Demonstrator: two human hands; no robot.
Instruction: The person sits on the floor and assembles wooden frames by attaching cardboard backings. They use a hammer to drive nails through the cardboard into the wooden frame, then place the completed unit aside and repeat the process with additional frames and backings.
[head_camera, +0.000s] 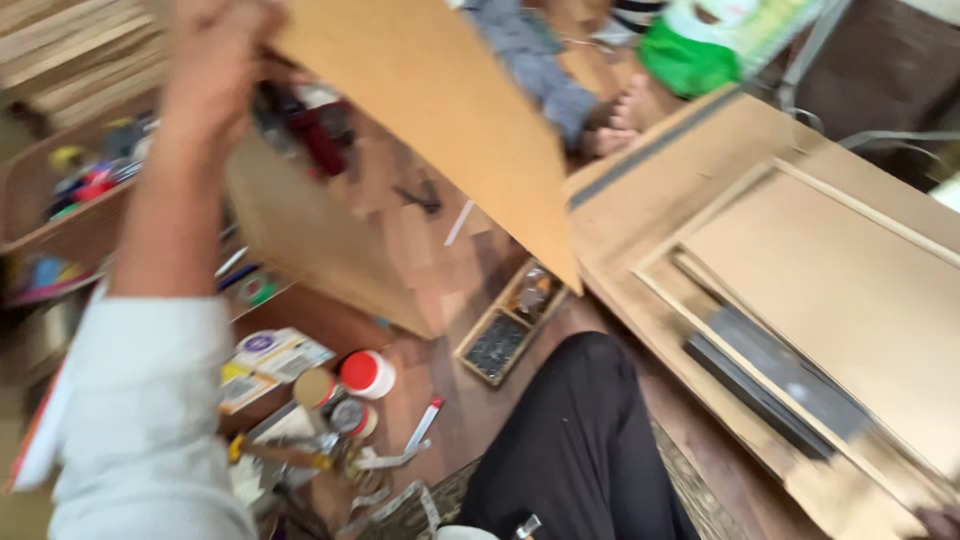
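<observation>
My left hand (215, 70) is raised at the upper left, gripping the top edge of a thin brown board (440, 120) that hangs tilted over the floor. The picture is blurred by motion. My pale sleeve (140, 420) fills the lower left. A sliver of what looks like my right hand (940, 522) shows at the bottom right corner, by the end of a large flat wooden frame with a brown panel (830, 280). Its fingers are cut off by the picture's edge. Dark metal strips (770, 385) lie on that frame.
My knee in black trousers (580, 430) is at bottom centre. A small wooden tray of screws (510, 325), a red-lidded jar (368, 373), tins and packets lie on the floor. Another person's bare feet (620, 115) and a green bag (690, 55) are beyond.
</observation>
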